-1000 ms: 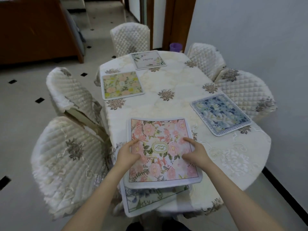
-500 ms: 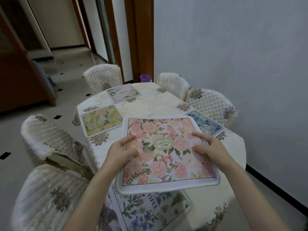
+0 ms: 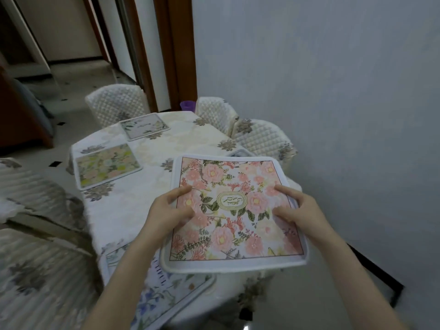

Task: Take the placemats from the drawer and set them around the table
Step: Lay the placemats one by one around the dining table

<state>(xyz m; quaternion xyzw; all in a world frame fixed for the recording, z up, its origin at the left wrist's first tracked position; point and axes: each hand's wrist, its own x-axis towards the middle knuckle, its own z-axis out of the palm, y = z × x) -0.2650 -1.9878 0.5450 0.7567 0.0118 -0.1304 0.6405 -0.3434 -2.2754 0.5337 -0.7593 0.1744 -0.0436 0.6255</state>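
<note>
Left hand (image 3: 166, 211): grasping the left edge of the pink floral placemat (image 3: 234, 211), thumb on top.
Right hand (image 3: 297, 210): grasping its right edge, thumb on top.
Pink floral placemat: centre frame, held above the table (image 3: 133, 206).
Other placemats: yellow-green placemat (image 3: 107, 165) left of centre; pale placemat (image 3: 144, 126) beyond it; blue-flowered placemat (image 3: 166, 294) at bottom, near table edge.
</note>
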